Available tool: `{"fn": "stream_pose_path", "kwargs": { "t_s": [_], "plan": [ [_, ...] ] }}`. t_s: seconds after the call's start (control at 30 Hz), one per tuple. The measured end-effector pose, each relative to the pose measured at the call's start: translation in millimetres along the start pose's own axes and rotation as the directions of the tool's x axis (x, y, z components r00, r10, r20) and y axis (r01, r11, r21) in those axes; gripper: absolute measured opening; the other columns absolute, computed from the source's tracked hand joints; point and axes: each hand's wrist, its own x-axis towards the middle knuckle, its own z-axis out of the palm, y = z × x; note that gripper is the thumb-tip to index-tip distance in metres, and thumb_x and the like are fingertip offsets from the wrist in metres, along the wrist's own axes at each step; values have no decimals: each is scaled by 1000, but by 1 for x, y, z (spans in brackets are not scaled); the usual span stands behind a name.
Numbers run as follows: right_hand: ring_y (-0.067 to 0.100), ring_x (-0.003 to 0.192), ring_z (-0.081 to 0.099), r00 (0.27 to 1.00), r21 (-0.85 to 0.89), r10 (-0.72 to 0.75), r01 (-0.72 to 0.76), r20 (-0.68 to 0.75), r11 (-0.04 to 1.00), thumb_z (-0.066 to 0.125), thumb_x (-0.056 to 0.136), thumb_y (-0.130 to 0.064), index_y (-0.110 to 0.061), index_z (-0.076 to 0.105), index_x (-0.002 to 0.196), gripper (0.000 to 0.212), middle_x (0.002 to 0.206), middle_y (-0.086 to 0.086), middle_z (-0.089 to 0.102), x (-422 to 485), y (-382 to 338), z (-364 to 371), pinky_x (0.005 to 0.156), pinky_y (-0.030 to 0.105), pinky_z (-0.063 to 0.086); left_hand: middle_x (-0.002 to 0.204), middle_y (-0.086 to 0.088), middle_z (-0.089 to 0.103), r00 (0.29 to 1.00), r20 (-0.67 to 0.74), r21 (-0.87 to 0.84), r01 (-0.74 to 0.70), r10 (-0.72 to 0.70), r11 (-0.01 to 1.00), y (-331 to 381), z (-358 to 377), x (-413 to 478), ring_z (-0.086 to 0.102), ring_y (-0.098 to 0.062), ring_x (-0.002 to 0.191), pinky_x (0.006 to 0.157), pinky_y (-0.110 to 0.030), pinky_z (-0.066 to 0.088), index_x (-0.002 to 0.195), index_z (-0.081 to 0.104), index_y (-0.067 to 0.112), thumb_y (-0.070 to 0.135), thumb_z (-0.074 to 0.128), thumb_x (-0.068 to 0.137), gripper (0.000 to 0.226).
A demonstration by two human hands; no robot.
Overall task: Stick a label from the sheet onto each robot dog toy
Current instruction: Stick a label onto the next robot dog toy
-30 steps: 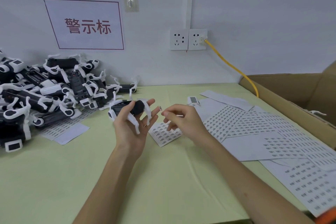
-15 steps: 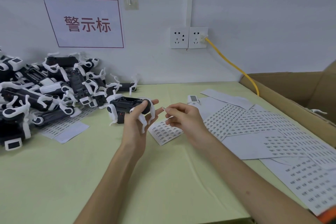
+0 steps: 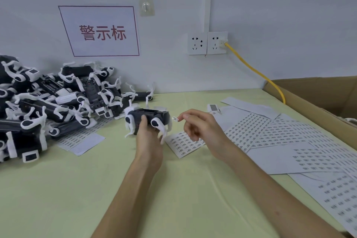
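Mid-frame over a pale green table (image 3: 58, 199), the left hand (image 3: 147, 141) grips a black-and-white plastic robot dog toy (image 3: 147, 118); the right hand (image 3: 201, 127) pinches a small white printed label (image 3: 174, 119) beside it.

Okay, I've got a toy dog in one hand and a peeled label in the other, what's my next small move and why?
Probably bring the right hand leftward and press the label onto the robot dog toy. The left hand grips the toy off the table, and the label, pinched at the fingertips, hangs just beside its end, not yet touching.
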Motion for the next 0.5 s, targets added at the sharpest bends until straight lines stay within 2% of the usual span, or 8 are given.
{"fn": "stream_pose_path", "kwargs": {
  "t_s": [0.03,0.1,0.17,0.27,0.33,0.4,0.5],
  "plan": [
    [15,49,37,1000,-7,-3,3,4,1000,58,90,-32,-18,73,86,21,56,2,48,0,0,0,50,21,33,85,2,74,1000,26,33,6,-7,999,0,0,-2,65,-12,86,67,-22,37,111,64,15,38,35,112,37],
    [15,51,34,1000,-28,-6,6,0,1000,58,89,-34,-13,73,89,25,57,4,41,0,-1,0,50,21,31,112,0,74,998,53,112,-30,24,993,-1,-1,-5,67,-12,105,79,-25,42,123,66,15,27,47,109,27],
    [15,52,32,1000,-57,-10,10,-3,998,58,89,-35,-16,74,87,25,59,7,37,-2,-3,0,51,22,30,115,2,70,992,104,153,-82,66,985,-3,-3,-8,66,-9,105,94,-29,45,120,66,18,20,56,105,18],
    [16,53,30,1000,-74,-4,4,-1,997,58,88,-36,-19,75,87,24,56,4,35,-3,-6,2,53,26,27,114,-4,65,990,111,101,-96,85,990,-5,-4,-8,63,-15,107,109,-38,43,110,65,17,18,63,100,10],
    [15,53,31,1000,-83,-1,0,-13,997,61,90,-32,-10,73,93,25,55,1,36,-3,-5,1,53,27,26,109,1,67,994,69,55,-84,80,995,-4,-3,-8,62,-13,105,108,-37,42,100,65,22,23,66,97,4],
    [12,50,35,1000,-103,-18,15,-22,995,65,96,-19,-5,71,95,15,56,2,40,-3,-4,1,52,23,29,99,11,68,996,22,35,-83,82,996,-5,-4,-7,59,-9,99,102,-32,41,92,65,29,31,68,95,4],
    [10,48,41,999,-147,-51,49,-9,988,65,96,-7,-8,71,95,6,58,4,47,-5,-3,3,53,22,37,99,17,73,996,34,47,-87,85,995,-5,-5,-6,67,-4,95,95,-29,41,99,67,32,34,64,98,3]
  ]
}}
